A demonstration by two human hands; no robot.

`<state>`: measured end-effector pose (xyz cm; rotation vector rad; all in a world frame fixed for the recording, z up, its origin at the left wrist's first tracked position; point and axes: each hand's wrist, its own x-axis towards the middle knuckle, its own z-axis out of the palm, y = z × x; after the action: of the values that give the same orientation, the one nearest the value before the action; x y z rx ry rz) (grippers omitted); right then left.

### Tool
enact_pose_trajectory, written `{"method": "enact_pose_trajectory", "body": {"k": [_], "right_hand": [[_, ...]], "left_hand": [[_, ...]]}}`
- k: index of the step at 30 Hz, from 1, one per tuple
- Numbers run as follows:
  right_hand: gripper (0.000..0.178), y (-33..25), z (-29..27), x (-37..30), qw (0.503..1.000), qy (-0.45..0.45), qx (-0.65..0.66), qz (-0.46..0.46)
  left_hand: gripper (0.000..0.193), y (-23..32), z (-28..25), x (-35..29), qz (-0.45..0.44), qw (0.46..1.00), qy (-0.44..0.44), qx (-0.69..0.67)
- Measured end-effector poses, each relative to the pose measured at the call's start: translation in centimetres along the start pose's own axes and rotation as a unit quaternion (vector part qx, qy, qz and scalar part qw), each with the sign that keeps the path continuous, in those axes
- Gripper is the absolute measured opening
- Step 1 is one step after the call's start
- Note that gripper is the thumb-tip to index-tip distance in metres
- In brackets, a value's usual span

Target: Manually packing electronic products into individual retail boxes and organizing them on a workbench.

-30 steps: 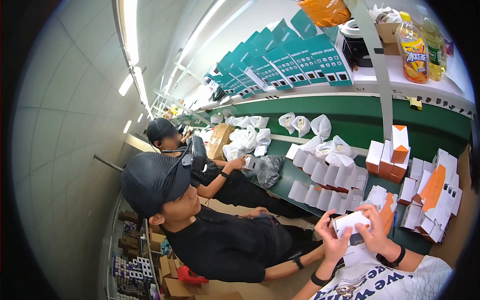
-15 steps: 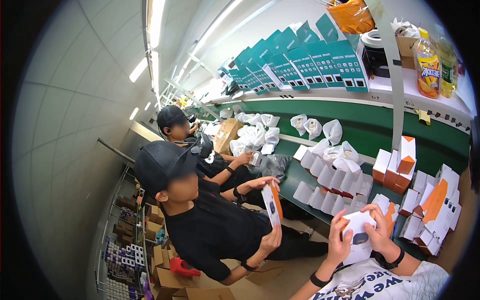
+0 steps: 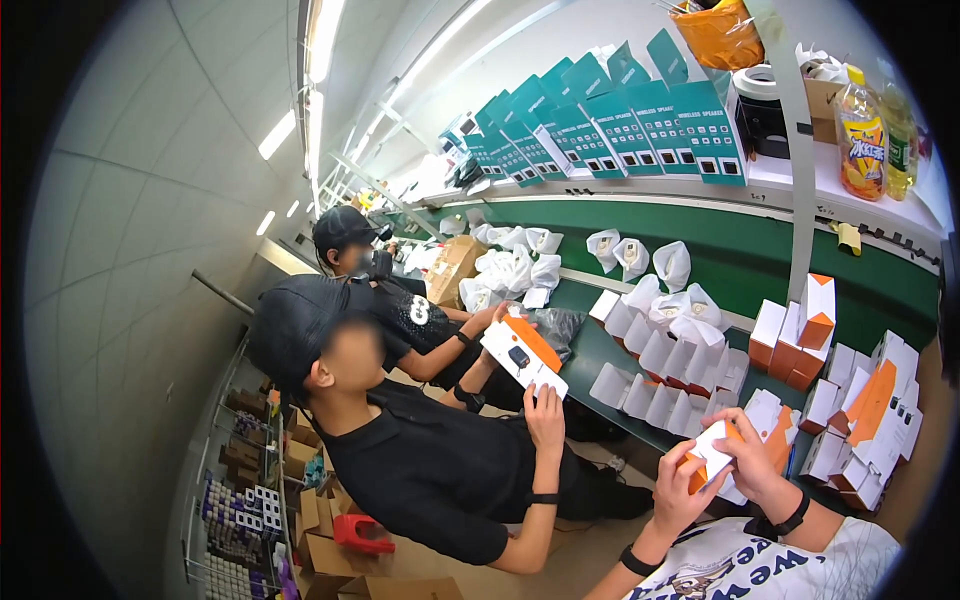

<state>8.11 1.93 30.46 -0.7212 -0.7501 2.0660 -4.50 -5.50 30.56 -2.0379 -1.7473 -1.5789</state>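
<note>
Between my two hands, at the lower right, is a small white and orange cardboard box (image 3: 711, 452). My left hand (image 3: 680, 492) grips its left side and my right hand (image 3: 752, 462) holds its right side, fingers curled round it. One end of the box faces up, and my fingers hide part of its sides. Just beyond my hands, a row of white open-topped boxes (image 3: 655, 400) stands on the green workbench (image 3: 598, 372). White and orange boxes (image 3: 865, 420) are stacked to the right of my hands.
On my left a co-worker in black (image 3: 430, 470) holds a larger white and orange box (image 3: 522, 357); another person (image 3: 345, 240) works behind. Teal boxes (image 3: 640, 130) and drink bottles (image 3: 860, 140) stand on the shelf. White wrapped items (image 3: 505, 272) lie along the bench.
The box in my hands has turned, so its end and orange sides show instead of the broad white face. The co-worker's box has tilted and moved left.
</note>
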Motion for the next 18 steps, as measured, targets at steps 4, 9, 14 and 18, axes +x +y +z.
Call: {"method": "enact_pose_trajectory", "body": {"k": [4,9,14,18], "right_hand": [[0.042,0.1,0.9,-0.2,1.000,-0.002,0.013,-0.001],[0.049,1.1,0.3,0.2,0.999,0.027,0.027,0.013],[0.052,1.5,1.0,-0.4,1.000,0.024,0.009,0.000],[0.058,2.0,0.9,-0.9,0.999,0.014,-0.039,-0.006]], "left_hand": [[0.052,-0.5,-0.7,0.0,0.021,1.000,-0.015,0.014],[0.043,-0.3,-0.8,0.1,0.021,0.998,-0.048,0.041],[0.042,-0.2,-1.5,-0.5,-0.004,0.998,-0.045,0.032],[0.038,-0.4,-1.4,-1.2,-0.032,0.999,-0.030,-0.007]]}}
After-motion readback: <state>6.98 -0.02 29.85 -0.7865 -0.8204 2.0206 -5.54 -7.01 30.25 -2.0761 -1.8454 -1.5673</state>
